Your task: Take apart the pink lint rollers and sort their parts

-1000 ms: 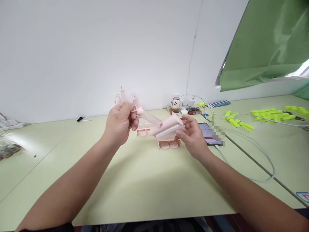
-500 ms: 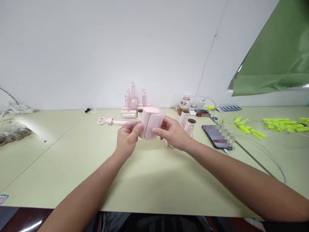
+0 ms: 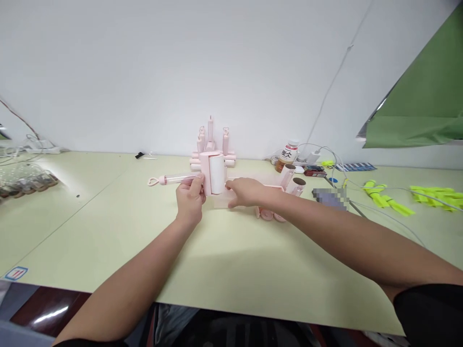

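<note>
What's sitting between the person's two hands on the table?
In the head view, a pink lint roller stands upright between the left hand and the right hand; the left hand grips its clear handle.

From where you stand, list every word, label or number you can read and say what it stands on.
Dark characters on the white label of the orange-capped bottle by the wall: too small to read.
Red mark on the blue-edged sticker at the pale green table's near left corner: too blurred to read.
Phone screen: pixelated, unreadable.
Nothing else carries text.
</note>
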`<action>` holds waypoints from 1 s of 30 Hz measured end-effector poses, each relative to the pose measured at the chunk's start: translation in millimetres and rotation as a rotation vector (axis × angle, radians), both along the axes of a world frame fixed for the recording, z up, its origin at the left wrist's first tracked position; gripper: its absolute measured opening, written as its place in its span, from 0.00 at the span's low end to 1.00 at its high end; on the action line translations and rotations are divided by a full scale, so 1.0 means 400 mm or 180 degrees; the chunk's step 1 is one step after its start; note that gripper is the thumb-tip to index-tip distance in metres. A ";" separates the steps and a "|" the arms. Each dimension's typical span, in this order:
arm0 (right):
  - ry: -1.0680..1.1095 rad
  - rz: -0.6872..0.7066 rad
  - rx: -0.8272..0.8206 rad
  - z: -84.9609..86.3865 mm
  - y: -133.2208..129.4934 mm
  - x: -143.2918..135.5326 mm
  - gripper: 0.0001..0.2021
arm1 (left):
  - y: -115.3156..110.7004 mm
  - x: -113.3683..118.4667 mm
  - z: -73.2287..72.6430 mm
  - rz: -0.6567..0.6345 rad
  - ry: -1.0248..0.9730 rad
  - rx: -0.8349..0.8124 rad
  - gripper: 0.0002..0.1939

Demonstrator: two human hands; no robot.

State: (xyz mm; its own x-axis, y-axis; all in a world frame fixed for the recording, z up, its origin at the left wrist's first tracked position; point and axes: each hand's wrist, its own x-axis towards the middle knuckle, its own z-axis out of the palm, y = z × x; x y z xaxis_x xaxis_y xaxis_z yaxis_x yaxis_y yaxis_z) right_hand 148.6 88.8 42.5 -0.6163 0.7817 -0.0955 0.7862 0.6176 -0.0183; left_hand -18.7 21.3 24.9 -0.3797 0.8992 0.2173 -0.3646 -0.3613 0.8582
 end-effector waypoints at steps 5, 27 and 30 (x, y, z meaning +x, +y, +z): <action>-0.0241 0.0010 0.0065 -0.019 0.000 -0.013 0.30 | -0.002 0.001 -0.002 -0.0067 0.0037 -0.0001 0.24; -0.0058 0.0011 0.0325 -0.022 -0.005 0.058 0.30 | 0.003 0.002 -0.020 -0.0126 0.0104 -0.0150 0.24; 0.0170 0.0655 0.0389 -0.020 -0.004 0.033 0.33 | 0.001 0.005 -0.017 -0.0106 0.0111 -0.0159 0.23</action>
